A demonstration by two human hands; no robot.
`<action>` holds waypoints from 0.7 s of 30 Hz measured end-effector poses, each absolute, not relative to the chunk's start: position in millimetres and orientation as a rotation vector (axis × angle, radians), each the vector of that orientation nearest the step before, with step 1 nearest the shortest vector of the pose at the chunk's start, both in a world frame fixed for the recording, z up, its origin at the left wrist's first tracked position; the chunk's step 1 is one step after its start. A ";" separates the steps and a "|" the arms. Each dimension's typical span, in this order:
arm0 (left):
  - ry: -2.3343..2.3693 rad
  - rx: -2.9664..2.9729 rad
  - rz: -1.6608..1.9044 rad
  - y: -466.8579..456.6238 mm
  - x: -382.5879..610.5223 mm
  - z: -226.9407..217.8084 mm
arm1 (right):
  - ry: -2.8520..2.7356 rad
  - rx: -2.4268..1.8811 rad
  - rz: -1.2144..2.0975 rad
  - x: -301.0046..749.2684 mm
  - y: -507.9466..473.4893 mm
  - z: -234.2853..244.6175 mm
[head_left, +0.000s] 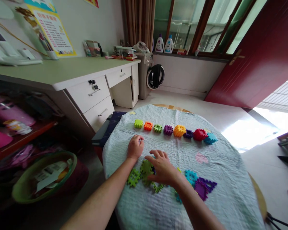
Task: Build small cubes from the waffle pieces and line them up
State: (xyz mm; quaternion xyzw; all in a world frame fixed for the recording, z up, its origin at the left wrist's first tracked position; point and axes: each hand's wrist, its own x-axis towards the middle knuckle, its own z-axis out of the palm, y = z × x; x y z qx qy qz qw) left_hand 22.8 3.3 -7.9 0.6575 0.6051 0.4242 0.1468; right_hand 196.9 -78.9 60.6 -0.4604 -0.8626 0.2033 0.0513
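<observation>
My left hand point(135, 147) rests on the cloth with its fingers curled in, and nothing shows in it. My right hand point(163, 166) hovers with fingers apart over loose plastic interlocking tiles, partly hiding some of them. Beneath and beside it lie a green tile point(146, 169), a lighter green toothed tile point(133, 177) and a green frame piece point(157, 187). To the right are a turquoise tile point(191, 177), a purple square tile point(201, 189) and a purple triangle point(209, 184). Farther back runs a row of stacked tiles, among them orange point(148, 126), yellow point(180, 130) and red point(200, 134) stacks.
A pale blue cloth point(230, 179) covers the round table. At left stand a desk point(62, 72) with drawers, a shelf and a basket point(73, 163) of papers. A washing machine point(145, 75) with its door open stands at the back, near a red door point(254, 48).
</observation>
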 end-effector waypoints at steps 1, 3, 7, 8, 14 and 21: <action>1.750 1.901 1.216 3.4 23.2 -7.7 | -2.640 -1.401 0.638 196.7 -87.6 56.7; 1.769 1.914 1.203 3.5 24.0 -7.2 | -2.635 -1.402 0.656 197.3 -96.8 50.1; 1.797 1.939 1.172 3.5 25.0 -6.4 | -2.527 -1.455 0.622 205.0 -94.2 43.9; 1.799 1.947 1.168 3.6 24.9 -6.4 | -2.492 -1.481 0.611 208.2 -91.6 43.2; 1.798 1.961 1.157 5.0 23.7 -8.3 | -2.223 -1.779 0.459 233.8 -76.9 36.6; 1.797 1.971 1.164 6.7 23.7 -10.6 | -2.034 -1.847 0.382 252.5 -90.5 43.7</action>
